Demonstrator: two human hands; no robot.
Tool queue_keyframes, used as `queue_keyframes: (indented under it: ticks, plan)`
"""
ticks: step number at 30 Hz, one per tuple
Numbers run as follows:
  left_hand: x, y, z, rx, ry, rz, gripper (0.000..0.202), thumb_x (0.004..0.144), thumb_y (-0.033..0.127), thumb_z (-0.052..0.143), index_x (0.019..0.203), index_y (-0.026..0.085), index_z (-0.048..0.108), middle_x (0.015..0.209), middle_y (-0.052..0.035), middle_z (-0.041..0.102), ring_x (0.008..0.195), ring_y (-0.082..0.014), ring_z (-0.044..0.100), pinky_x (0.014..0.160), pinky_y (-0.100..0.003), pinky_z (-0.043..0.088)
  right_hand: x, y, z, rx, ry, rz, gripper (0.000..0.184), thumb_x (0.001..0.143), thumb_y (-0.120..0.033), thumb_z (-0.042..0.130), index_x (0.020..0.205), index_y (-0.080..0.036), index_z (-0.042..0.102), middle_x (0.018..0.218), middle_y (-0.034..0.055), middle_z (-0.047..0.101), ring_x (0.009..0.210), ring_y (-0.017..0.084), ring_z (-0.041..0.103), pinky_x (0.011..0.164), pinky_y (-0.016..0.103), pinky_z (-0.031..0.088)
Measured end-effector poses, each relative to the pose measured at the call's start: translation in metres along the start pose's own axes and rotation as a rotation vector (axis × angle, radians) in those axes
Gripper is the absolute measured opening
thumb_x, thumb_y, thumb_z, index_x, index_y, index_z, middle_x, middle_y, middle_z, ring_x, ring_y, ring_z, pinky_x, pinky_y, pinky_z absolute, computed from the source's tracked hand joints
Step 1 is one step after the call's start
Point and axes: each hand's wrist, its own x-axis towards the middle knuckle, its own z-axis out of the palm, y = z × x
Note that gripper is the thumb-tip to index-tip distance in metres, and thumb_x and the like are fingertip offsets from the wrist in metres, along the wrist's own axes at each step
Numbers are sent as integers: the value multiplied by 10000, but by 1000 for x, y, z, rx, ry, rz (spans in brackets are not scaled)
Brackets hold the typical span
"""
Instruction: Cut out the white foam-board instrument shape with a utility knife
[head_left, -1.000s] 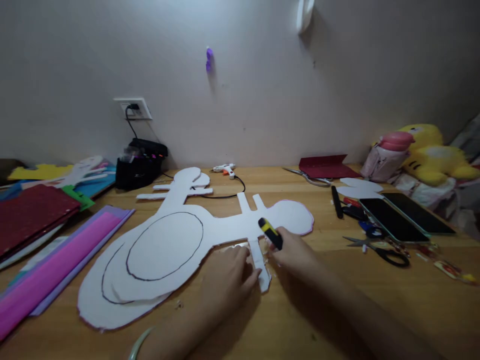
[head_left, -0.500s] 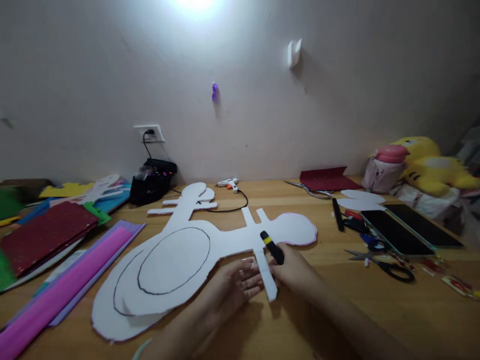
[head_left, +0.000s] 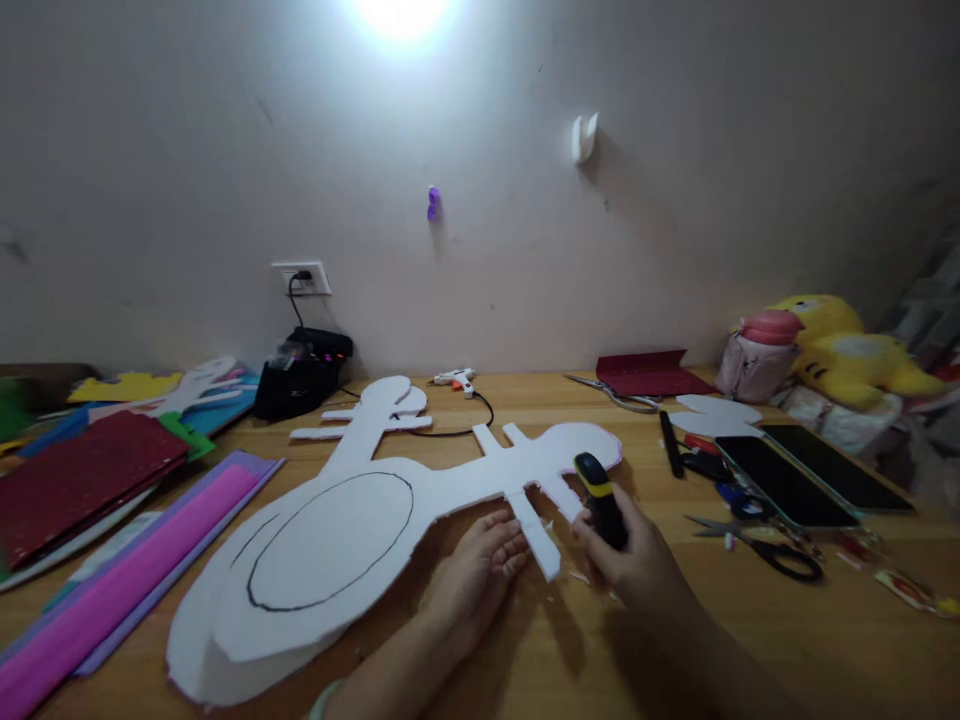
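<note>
At five o'clock, my right hand (head_left: 641,560) is gripping a tool (head_left: 602,510), left hand (head_left: 472,575) loosely spread; I'm judging the cutout (head_left: 330,540) light, bendable, best held mid-body.

No lettering, brand or number is reading clearly. At far left, a black pouch (head_left: 289,395) is bearing a small pale mark, too tiny to read. At far right, a pink bottle sleeve (head_left: 752,368) is carrying a faint mark, equally illegible. Nearer, right, a trinket (head_left: 910,592) is showing reddish markings, too blurred to decipher.
</note>
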Motion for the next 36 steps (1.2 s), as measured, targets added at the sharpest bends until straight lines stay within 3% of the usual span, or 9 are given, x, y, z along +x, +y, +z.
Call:
queue_keyframes:
  ticks: [2, 4, 9, 15, 22, 30, 36]
  plan:
    - [1, -1, 1, -16, -10, 5, 126, 771, 86, 735, 880, 111, 678, 876, -86, 716, 805, -170, 678, 811, -263, 520, -4, 3, -1, 94, -67, 47, 196, 831, -403, 599, 895, -223, 557, 743, 9, 643, 500, 139, 575, 469, 253, 451]
    - [1, -1, 2, -27, -16, 0, 97, 776, 70, 709, 868, 98, 698, 864, -90, 717, 796, -173, 676, 821, -268, 524, -5, 4, 0, 114, -92, 16, 216, 812, -377, 623, 948, -217, 574, 845, 51, 697, 621, 176, 648, 553, 279, 508]
    - [-1, 2, 6, -43, -5, -19, 95, 803, 50, 642, 842, 103, 710, 838, -87, 728, 766, -170, 682, 791, -263, 541, -11, -4, 11, -111, -75, -100, 229, 802, -329, 598, 1002, -217, 592, 877, 88, 741, 790, 250, 699, 712, 344, 526]
    - [-6, 8, 9, -44, -5, -58, 141, 789, 12, 596, 778, 120, 686, 760, -56, 704, 628, -128, 646, 735, -226, 544, -22, -5, 20, -199, -117, -70, 263, 850, -335, 545, 1081, -220, 595, 925, 109, 751, 815, 279, 716, 661, 333, 518]
    - [-9, 11, 5, -32, -40, -63, 123, 738, 15, 635, 774, 118, 695, 782, -60, 709, 684, -127, 655, 744, -213, 538, -24, -2, 19, -234, -71, -133, 261, 846, -310, 510, 1066, -208, 607, 892, 109, 751, 790, 285, 721, 657, 342, 524]
    - [-7, 20, -1, 29, -44, 47, 141, 708, 83, 704, 842, 122, 686, 894, -81, 720, 803, -158, 671, 815, -241, 534, -27, 1, 14, -224, -64, -266, 241, 812, -270, 547, 1036, -233, 628, 813, 68, 745, 716, 263, 718, 621, 311, 510]
    - [-5, 20, -1, 75, -58, 128, 192, 653, 134, 736, 840, 143, 695, 875, -58, 713, 821, -179, 681, 809, -262, 531, -22, 2, 16, -155, -61, -185, 216, 835, -367, 584, 997, -231, 632, 806, 63, 750, 734, 264, 725, 640, 308, 526]
